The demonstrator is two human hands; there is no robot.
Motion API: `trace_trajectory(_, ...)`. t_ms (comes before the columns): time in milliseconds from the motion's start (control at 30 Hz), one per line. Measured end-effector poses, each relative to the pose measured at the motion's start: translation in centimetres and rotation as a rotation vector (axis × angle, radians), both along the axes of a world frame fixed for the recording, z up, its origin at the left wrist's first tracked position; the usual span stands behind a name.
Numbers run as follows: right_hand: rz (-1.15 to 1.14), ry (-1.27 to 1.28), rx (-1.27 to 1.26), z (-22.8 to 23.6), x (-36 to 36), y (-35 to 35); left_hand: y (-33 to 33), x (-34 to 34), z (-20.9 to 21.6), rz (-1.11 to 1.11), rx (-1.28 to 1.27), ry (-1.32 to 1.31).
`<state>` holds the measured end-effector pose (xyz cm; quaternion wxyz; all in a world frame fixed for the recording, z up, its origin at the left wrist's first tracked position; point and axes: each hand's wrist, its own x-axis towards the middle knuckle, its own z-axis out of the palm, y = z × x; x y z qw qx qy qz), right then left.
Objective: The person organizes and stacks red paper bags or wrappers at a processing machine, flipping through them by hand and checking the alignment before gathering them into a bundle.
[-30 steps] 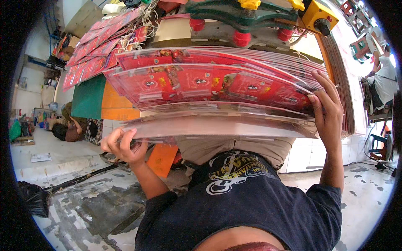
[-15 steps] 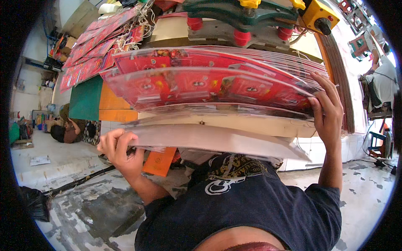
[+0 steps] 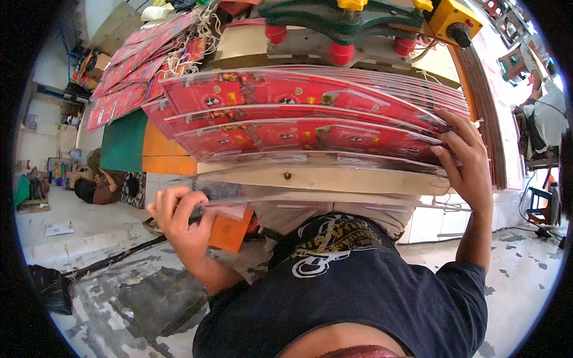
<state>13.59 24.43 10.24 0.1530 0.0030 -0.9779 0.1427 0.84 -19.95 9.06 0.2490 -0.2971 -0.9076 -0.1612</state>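
Note:
A fanned pile of long, glossy red printed sheets (image 3: 286, 134) lies across the table in front of me, pale edges toward the right. My right hand (image 3: 468, 152) has its fingers closed at the right ends of the upper sheets. Lower down and nearer my body, my left hand (image 3: 182, 221) pinches the left end of a thin sheet (image 3: 322, 198), which is seen almost edge-on and blurred. Its right end reaches below my right wrist. Parts of both hands' fingertips are hidden behind the sheets.
Beyond the pile stands a dark green machine part (image 3: 340, 24) with red feet, beside a yellow control box (image 3: 456, 24) with a black knob. Red printed pieces with white cords (image 3: 134, 71) are heaped at far left. A person (image 3: 98, 188) is low down at left.
The sheet in my left hand has tipped from showing its pale face to nearly edge-on. Between my hands the red sheets have spread into separate layers. My right hand has shifted slightly.

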Motion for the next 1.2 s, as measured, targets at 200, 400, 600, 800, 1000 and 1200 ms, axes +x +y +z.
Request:
trace_trajectory(200,0.142,-0.105,0.099,1.5,0.6,0.6,-0.3,-1.1,-2.6,0.056,-0.057,0.003)
trace_trajectory(400,0.101,-0.145,0.113,0.9,1.1,0.1,1.2,-0.9,-5.4,0.053,-0.077,0.075)
trace_trajectory(600,0.179,-0.112,0.151,0.6,3.4,-0.2,1.1,-0.8,-5.7,0.036,-0.094,0.08)
trace_trajectory(800,0.161,-0.154,0.041,0.1,4.1,-0.4,-0.2,-0.9,-6.9,-0.051,-0.131,0.089)
trace_trajectory(1000,0.053,-0.089,0.0,0.7,3.2,-1.4,-0.1,-0.4,-6.1,-0.077,-0.018,0.173)
trace_trajectory(1200,0.103,0.022,0.046,1.1,2.5,-1.9,0.1,-0.5,-3.7,-0.048,-0.007,0.174)
